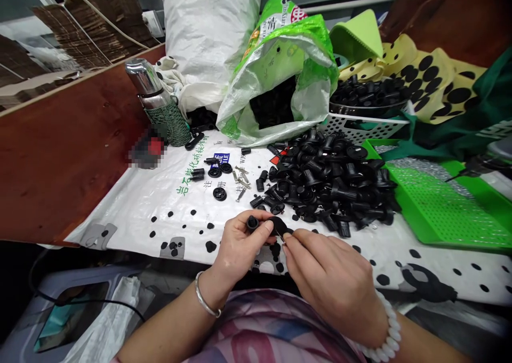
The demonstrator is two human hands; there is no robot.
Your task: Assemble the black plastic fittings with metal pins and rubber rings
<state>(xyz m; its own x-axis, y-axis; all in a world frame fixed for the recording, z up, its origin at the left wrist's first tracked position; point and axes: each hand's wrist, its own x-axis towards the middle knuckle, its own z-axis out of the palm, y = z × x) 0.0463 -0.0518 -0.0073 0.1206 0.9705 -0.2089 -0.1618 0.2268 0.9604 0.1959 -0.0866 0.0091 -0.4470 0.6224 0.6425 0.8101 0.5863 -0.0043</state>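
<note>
Fingers (pixel 263 234) of the left hand (pixel 236 248) are clamped on a black plastic part (pixel 277 225), the thumb pressed against its left side, while the thumb and forefinger of the right hand (pixel 330 272) are pinched together at its right end. It lies between the two sets of fingertips and touches both, so neither hand is clearly nearer. Its longer extent seems to run left to right, dipping slightly toward the right fingertips, though the fingers cover its ends. A thin pale sliver (pixel 280 237) shows by the right fingertips, too small to identify. A ribbed black plug (pixel 253 223) sits within the curled left fingers, its round end facing up. Beyond the hands, flanged black discs (pixel 220 193) and small metal strips (pixel 242 179) lie loose on a white printed sheet (pixel 132 208). Right of these is the heap of black plastic fittings (pixel 332 184), beside a green perforated tray (pixel 424 219); behind the heap, a green-and-white plastic bag (pixel 240 101) gapes open.
</note>
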